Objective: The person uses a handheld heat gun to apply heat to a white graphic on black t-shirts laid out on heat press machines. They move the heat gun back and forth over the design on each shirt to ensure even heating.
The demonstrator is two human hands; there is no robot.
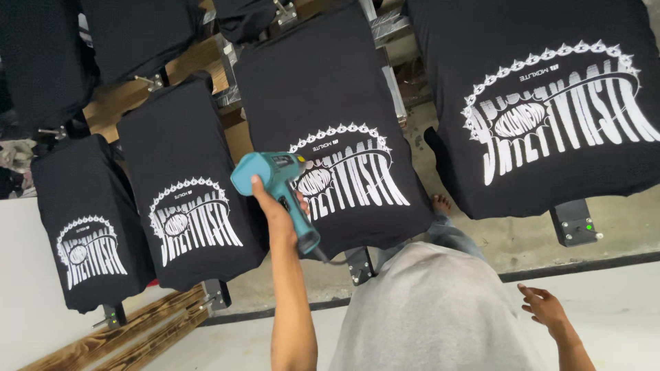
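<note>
The left hand [278,206] grips the teal heat gun [275,180], seemingly light, rigid plastic, by its handle above the middle black shirt [323,89]; the right hand [543,306] hangs empty, fingers spread.

A screen-printing workshop. Black T-shirts [330,103] with white printed designs are stretched over a row of platens on metal arms [576,223]. The floor is bare concrete [515,240].

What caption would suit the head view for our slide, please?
Left hand aims a teal heat gun at a printed black shirt; right hand hangs free.
</note>
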